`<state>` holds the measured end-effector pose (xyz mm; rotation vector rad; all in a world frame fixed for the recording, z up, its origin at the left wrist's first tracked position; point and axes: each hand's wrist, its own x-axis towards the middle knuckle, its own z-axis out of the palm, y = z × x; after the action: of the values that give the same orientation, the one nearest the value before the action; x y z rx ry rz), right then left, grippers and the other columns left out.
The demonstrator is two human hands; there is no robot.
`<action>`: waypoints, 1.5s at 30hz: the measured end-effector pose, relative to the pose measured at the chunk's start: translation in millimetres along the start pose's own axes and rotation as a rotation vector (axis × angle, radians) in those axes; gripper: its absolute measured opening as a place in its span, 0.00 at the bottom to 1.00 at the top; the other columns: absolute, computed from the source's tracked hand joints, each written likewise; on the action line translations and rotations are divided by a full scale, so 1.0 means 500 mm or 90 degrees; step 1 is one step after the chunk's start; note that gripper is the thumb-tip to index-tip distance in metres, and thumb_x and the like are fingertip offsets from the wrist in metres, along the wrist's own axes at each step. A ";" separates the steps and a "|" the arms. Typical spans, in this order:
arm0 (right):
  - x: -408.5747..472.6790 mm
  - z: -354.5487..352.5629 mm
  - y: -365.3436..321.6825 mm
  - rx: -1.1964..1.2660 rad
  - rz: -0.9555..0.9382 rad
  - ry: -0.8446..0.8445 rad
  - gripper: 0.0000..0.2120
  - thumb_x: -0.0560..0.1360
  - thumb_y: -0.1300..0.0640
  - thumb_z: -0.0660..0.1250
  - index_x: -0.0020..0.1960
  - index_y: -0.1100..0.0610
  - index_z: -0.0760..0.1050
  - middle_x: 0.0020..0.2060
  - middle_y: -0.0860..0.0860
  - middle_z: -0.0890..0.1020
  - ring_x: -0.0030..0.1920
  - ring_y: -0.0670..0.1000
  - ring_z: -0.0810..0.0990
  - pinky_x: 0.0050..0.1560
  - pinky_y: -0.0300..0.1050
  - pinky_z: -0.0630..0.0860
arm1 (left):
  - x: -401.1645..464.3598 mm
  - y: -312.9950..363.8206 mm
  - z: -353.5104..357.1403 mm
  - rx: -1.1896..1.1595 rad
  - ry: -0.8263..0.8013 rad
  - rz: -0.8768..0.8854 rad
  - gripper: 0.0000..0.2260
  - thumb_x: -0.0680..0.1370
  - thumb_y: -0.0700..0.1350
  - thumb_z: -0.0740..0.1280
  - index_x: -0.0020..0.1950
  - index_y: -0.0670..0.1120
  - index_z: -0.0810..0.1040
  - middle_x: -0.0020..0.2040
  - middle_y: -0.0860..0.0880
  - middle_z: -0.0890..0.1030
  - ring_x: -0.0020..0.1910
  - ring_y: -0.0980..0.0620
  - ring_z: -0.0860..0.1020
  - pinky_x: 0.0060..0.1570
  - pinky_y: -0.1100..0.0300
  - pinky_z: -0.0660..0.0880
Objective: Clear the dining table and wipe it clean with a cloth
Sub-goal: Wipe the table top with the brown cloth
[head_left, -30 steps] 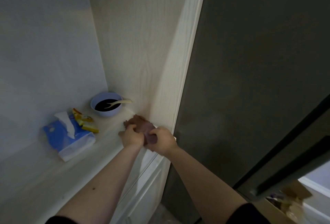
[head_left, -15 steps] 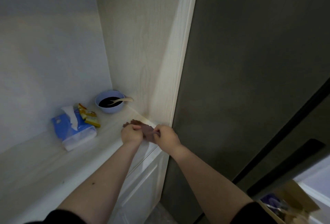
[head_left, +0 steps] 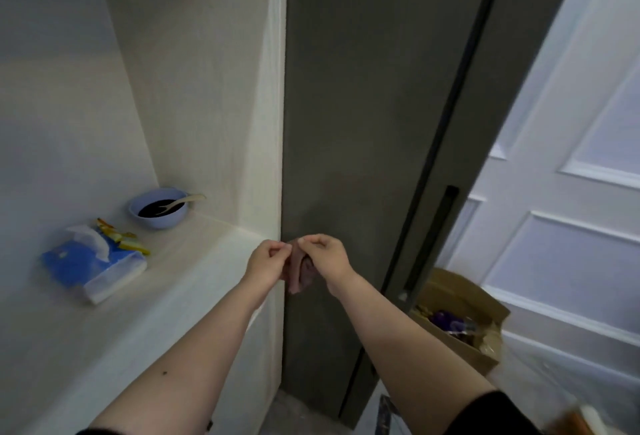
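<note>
The cloth [head_left: 300, 270] is being pinched at its top edge, hanging below the fingers [head_left: 282, 248] of the left hand [head_left: 265, 263] and right hand [head_left: 323, 256], just right of the pale table [head_left: 180, 261], against a dark door [head_left: 363, 105].

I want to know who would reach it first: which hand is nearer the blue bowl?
Left. The left hand is by the counter edge, closer to the blue bowl; the right hand is further right, off the counter. Both pinch the cloth.

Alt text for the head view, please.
Both hands, left hand and right hand, pinch a brownish cloth in the air beside a pale counter holding a blue bowl and tissue pack.
</note>
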<state>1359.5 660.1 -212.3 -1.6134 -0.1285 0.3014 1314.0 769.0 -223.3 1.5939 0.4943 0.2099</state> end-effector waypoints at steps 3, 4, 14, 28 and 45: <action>-0.080 -0.039 0.014 0.070 0.053 0.081 0.05 0.76 0.57 0.67 0.46 0.60 0.77 0.38 0.54 0.80 0.39 0.49 0.79 0.37 0.36 0.76 | -0.073 -0.003 0.023 0.022 -0.125 -0.001 0.08 0.77 0.48 0.66 0.54 0.46 0.75 0.52 0.45 0.81 0.50 0.48 0.80 0.49 0.55 0.79; -0.110 -0.052 0.016 0.104 0.074 0.096 0.08 0.77 0.56 0.66 0.49 0.61 0.77 0.39 0.55 0.80 0.39 0.50 0.79 0.34 0.36 0.76 | -0.098 -0.003 0.031 0.026 -0.162 -0.002 0.10 0.77 0.47 0.67 0.57 0.46 0.75 0.52 0.47 0.81 0.49 0.51 0.80 0.44 0.61 0.79; -0.383 -0.264 0.053 0.135 0.151 0.220 0.15 0.76 0.56 0.67 0.61 0.60 0.77 0.51 0.56 0.83 0.50 0.53 0.82 0.51 0.47 0.80 | -0.295 -0.030 0.197 0.087 -0.378 0.002 0.11 0.80 0.36 0.58 0.50 0.46 0.79 0.49 0.43 0.82 0.47 0.49 0.80 0.52 0.54 0.76; -0.822 -0.685 0.097 0.086 0.107 0.558 0.07 0.76 0.66 0.63 0.52 0.62 0.78 0.45 0.58 0.81 0.41 0.50 0.78 0.37 0.38 0.75 | -0.712 0.013 0.616 0.156 -0.503 0.163 0.09 0.79 0.39 0.60 0.51 0.41 0.80 0.48 0.45 0.80 0.49 0.48 0.76 0.50 0.61 0.70; -1.439 -1.085 0.202 -0.007 0.226 0.600 0.13 0.79 0.56 0.59 0.46 0.62 0.79 0.40 0.56 0.79 0.41 0.51 0.76 0.45 0.43 0.72 | -1.299 -0.018 1.025 0.201 -0.751 0.194 0.07 0.77 0.41 0.64 0.51 0.46 0.80 0.50 0.48 0.79 0.52 0.50 0.76 0.53 0.58 0.73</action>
<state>807.5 -58.9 -208.5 -1.6335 0.8801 -0.2129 953.3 25.9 -175.5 1.7851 -0.6593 -0.5982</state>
